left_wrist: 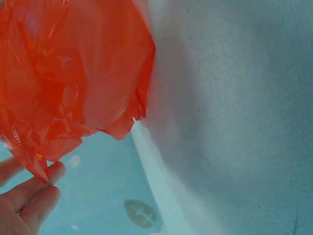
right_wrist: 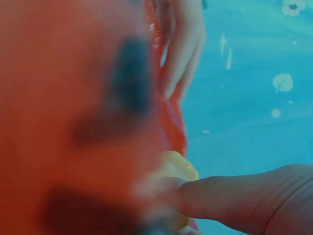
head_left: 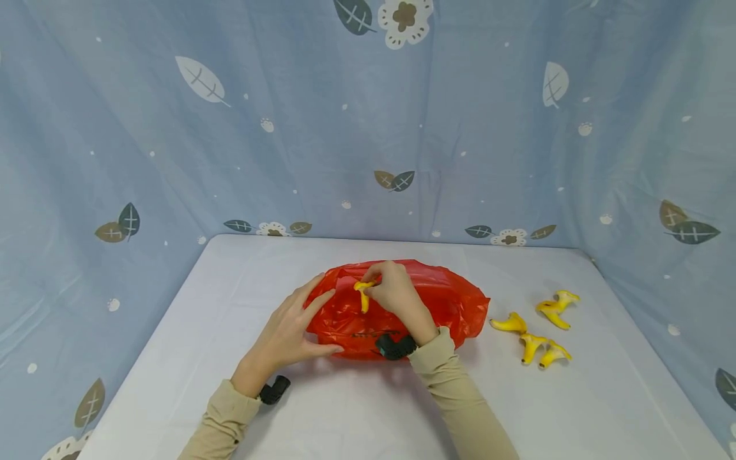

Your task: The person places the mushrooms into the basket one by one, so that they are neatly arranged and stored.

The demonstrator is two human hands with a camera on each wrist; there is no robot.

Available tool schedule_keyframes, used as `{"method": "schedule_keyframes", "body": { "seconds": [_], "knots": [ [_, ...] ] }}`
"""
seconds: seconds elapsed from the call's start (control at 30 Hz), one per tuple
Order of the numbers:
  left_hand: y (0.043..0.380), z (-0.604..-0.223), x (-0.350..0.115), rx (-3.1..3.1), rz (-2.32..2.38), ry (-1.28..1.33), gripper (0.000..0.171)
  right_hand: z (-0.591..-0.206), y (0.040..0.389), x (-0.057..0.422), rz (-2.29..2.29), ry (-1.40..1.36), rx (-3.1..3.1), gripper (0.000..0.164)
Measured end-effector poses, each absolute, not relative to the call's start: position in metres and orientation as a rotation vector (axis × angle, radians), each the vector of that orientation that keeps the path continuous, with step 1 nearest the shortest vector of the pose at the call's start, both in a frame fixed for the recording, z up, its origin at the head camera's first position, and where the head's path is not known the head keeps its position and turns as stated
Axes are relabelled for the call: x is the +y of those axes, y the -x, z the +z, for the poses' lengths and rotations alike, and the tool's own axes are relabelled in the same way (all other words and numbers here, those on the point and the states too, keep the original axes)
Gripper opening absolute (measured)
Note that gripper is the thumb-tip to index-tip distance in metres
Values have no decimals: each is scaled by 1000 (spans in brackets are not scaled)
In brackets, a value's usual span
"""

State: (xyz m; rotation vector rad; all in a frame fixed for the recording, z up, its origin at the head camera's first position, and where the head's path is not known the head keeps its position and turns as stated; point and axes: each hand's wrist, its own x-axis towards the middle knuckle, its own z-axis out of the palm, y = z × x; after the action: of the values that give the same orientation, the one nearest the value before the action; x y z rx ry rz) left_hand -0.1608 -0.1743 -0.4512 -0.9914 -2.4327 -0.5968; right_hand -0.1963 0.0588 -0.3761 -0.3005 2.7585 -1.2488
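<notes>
Right hand (head_left: 397, 291) pinches a yellow mushroom (head_left: 363, 291) at the red bag's (head_left: 454, 300) opening while the left hand (head_left: 287, 326), fingers spread, touches its left side, so limp, lightly braced plastic could sag inward and snag the stem.

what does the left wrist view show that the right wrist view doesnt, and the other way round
Only the left wrist view shows the white tabletop and a brownish leaf print.

Only the right wrist view shows the right hand, its thumb against a yellow mushroom-shaped piece, plus dark blurred patches too unclear to identify.

Both show the red bag, part of the left hand at it, and the patterned blue cloth.
</notes>
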Motion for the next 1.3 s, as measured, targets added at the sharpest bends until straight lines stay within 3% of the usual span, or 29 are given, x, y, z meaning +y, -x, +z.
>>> {"method": "schedule_keyframes", "body": {
  "seconds": [0.57, 1.13, 1.3],
  "knots": [
    [161, -451, -176, -2438, -599, 984, 98, -315, 201, 44, -814, 530, 2854, 5],
    [159, -451, -175, -2442, -593, 988, 97, -360, 223, 25, -551, 602, 2656, 15],
    [160, -453, -174, -2419, -583, 1003, 98, -374, 225, 16, -389, 550, 2615, 2]
  ]
}}
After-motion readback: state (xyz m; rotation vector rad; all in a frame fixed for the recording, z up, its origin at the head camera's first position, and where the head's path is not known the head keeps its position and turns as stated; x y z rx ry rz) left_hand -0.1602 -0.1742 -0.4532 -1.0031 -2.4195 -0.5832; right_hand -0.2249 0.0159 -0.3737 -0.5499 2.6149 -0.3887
